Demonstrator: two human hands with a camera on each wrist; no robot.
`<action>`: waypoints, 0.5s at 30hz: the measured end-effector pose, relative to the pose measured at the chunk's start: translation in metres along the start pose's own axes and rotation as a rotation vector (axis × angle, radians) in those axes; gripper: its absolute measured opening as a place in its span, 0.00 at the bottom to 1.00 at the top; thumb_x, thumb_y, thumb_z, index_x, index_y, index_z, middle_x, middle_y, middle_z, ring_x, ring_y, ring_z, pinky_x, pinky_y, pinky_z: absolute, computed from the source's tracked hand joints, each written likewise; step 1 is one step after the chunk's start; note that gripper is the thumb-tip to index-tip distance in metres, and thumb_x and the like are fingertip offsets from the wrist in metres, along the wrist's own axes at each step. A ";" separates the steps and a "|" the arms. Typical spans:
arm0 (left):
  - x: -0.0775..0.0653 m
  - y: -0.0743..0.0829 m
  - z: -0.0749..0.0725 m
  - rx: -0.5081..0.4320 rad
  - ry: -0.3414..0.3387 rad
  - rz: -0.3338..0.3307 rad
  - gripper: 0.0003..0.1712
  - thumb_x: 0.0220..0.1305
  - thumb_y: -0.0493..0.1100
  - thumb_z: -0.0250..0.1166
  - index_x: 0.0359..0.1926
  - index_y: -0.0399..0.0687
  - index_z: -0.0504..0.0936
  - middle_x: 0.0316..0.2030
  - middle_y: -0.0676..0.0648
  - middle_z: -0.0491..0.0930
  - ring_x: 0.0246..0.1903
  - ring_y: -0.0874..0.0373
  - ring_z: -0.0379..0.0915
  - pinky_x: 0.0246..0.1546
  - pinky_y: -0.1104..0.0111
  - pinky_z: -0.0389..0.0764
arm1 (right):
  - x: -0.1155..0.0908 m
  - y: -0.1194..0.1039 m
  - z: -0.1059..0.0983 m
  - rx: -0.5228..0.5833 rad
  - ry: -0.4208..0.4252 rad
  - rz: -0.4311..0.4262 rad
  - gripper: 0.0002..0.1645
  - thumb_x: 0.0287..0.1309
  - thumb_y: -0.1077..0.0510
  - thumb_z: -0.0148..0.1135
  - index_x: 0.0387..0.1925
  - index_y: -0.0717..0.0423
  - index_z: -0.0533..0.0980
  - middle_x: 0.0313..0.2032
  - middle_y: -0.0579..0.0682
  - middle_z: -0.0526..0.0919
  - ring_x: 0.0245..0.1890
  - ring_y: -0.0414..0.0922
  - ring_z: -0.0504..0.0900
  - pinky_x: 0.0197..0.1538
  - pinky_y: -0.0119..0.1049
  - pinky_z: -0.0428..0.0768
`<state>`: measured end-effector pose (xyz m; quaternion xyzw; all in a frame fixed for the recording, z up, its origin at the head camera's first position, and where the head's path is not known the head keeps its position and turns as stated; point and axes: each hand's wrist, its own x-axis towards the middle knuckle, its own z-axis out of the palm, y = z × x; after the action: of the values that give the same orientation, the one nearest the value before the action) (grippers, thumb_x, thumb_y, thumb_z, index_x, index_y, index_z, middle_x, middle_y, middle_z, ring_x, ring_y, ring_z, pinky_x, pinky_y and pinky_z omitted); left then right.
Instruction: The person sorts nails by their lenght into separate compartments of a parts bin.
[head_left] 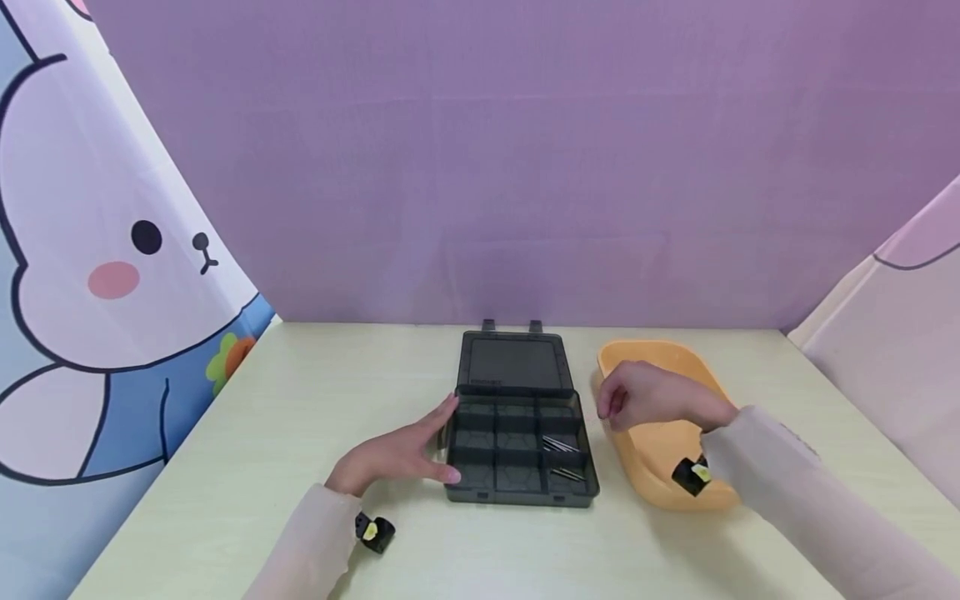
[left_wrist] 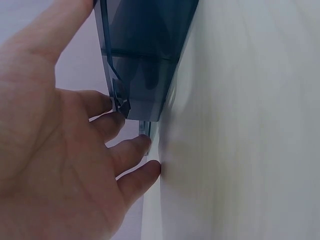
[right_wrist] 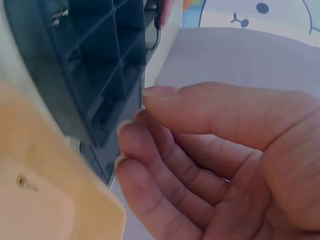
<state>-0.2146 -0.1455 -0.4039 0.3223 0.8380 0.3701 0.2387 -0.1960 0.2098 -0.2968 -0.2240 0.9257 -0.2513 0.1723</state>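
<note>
A dark translucent compartment box (head_left: 517, 479) lies on the table, lid (head_left: 513, 362) folded back. My left hand (head_left: 397, 458) spans its left side, thumb near the front corner and index finger farther back; in the left wrist view the other fingers are loosely bent beside it. Thin metal pins or screws (head_left: 558, 445) lie in the middle right compartment, and more metal pieces (head_left: 567, 474) in the front right one. My right hand (head_left: 648, 396) hovers over the left rim of a yellow-orange tray (head_left: 652, 492), fingers curled and thumb near the index fingertip. Nothing shows between them.
A small screw-like metal piece (right_wrist: 26, 183) lies inside the tray in the right wrist view. The pale table (head_left: 352, 367) ends at a purple cloth backdrop (head_left: 480, 167). Cartoon-printed cloth (head_left: 90, 333) hangs at the left.
</note>
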 end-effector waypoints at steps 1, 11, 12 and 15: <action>0.000 0.000 0.000 0.003 0.000 0.001 0.66 0.53 0.69 0.64 0.75 0.49 0.31 0.75 0.45 0.26 0.74 0.44 0.28 0.70 0.47 0.47 | -0.001 0.002 -0.002 -0.002 0.001 0.003 0.09 0.42 0.71 0.63 0.26 0.57 0.81 0.26 0.48 0.81 0.26 0.40 0.76 0.32 0.33 0.77; 0.000 0.000 0.000 -0.006 -0.005 -0.008 0.67 0.52 0.69 0.64 0.75 0.49 0.31 0.75 0.45 0.26 0.74 0.45 0.28 0.71 0.47 0.47 | -0.003 0.025 -0.012 -0.011 0.010 0.074 0.06 0.45 0.69 0.66 0.30 0.62 0.81 0.26 0.47 0.82 0.24 0.39 0.75 0.29 0.33 0.77; 0.000 0.000 0.000 -0.007 -0.005 -0.007 0.67 0.52 0.69 0.64 0.75 0.49 0.31 0.75 0.45 0.26 0.74 0.45 0.28 0.71 0.47 0.47 | -0.003 0.027 -0.012 -0.007 0.014 0.089 0.06 0.46 0.69 0.66 0.30 0.62 0.80 0.26 0.47 0.82 0.23 0.39 0.75 0.29 0.33 0.76; 0.000 0.000 0.000 -0.002 -0.005 -0.005 0.67 0.52 0.69 0.64 0.75 0.49 0.31 0.75 0.45 0.26 0.74 0.45 0.28 0.71 0.47 0.47 | -0.002 0.034 -0.011 -0.010 0.037 0.128 0.06 0.46 0.68 0.67 0.30 0.62 0.80 0.26 0.48 0.81 0.24 0.40 0.75 0.29 0.33 0.76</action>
<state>-0.2147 -0.1453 -0.4040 0.3208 0.8377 0.3697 0.2420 -0.2102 0.2418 -0.3055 -0.1604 0.9425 -0.2390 0.1697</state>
